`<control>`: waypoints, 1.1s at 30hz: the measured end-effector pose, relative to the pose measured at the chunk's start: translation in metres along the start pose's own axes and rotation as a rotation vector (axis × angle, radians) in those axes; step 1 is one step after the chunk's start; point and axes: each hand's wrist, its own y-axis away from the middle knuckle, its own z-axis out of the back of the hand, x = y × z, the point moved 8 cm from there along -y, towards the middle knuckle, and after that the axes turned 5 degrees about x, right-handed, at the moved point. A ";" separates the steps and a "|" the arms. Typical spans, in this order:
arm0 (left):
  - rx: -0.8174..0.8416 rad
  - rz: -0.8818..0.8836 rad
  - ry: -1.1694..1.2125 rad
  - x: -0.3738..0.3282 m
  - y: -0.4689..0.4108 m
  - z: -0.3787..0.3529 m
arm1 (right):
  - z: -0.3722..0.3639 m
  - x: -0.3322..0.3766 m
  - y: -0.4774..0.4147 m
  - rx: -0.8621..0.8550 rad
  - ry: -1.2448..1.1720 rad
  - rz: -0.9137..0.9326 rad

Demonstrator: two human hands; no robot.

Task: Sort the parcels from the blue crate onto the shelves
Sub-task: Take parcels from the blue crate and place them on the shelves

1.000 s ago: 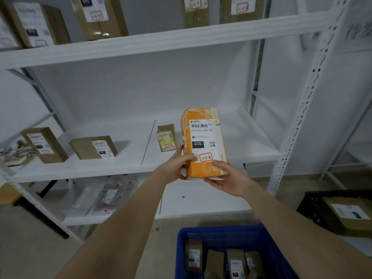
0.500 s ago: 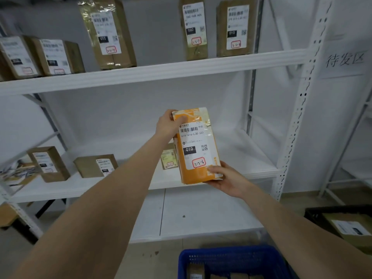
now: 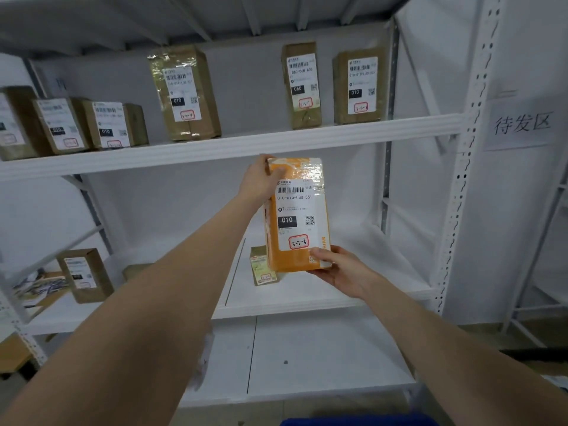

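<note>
Above the right hand (image 3: pixel 338 269), which pinched its bottom corner, an orange parcel (image 3: pixel 296 210) was held upright; the left hand (image 3: pixel 258 182) gripped its top corner. Just left of the right hand, a small box (image 3: pixel 262 267), perhaps cardboard, sat on the shelf (image 3: pixel 384 272).

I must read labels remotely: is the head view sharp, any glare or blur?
Head view: the label on the orange parcel is legible, with glare on the tape at its top; the left boxes on the upper shelf are blurred; the wide lens bends the right upright.
</note>
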 end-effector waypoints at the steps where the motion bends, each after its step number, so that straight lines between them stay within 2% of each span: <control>1: -0.008 -0.009 0.001 -0.007 -0.002 0.003 | -0.002 0.006 -0.002 0.008 0.002 0.007; 7: -0.086 -0.067 -0.036 -0.053 -0.018 0.022 | -0.013 0.054 -0.012 0.028 -0.018 0.083; 14: -0.175 -0.188 -0.019 -0.123 -0.043 0.051 | -0.030 0.139 -0.025 0.030 0.043 0.256; 21: -0.289 -0.302 -0.061 -0.179 -0.071 0.107 | -0.072 0.218 -0.051 0.048 0.091 0.379; 28: -0.321 -0.422 -0.048 -0.189 -0.108 0.157 | -0.119 0.258 -0.102 0.065 0.133 0.478; 33: -0.266 -0.430 -0.039 -0.165 -0.155 0.176 | -0.134 0.265 -0.145 -0.084 0.299 0.518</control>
